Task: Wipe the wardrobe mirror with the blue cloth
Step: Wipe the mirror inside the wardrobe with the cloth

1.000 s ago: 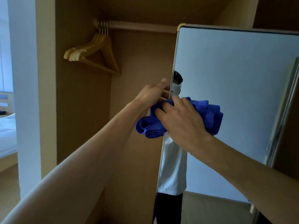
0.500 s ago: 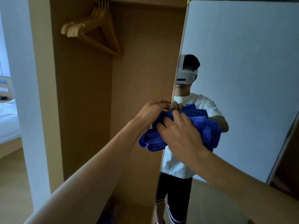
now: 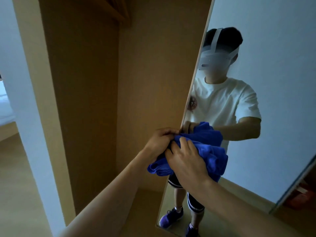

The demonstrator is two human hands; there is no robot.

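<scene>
The tall wardrobe mirror [image 3: 277, 117] fills the right half of the view, its left edge running diagonally from top to bottom. A bunched blue cloth [image 3: 212, 156] is pressed against the glass near that edge, at about mid-height. My right hand [image 3: 186, 161] lies flat over the cloth, fingers spread on it. My left hand [image 3: 162, 139] grips the mirror's left edge beside the cloth, its fingertips touching the fabric. The mirror reflects a person in a white T-shirt holding the same cloth.
The open wooden wardrobe [image 3: 145, 82] stands left of the mirror, its back panel and side wall bare. A white wall post [image 3: 25, 117] rises at the far left, with a bed [image 3: 5, 106] beyond it. The mirror's bottom edge [image 3: 171, 229] sits near the floor.
Both hands and the cloth have slid down the mirror's left edge. My view has tilted downward, so the hangers and rail have left the frame and the reflected legs and shoes now show.
</scene>
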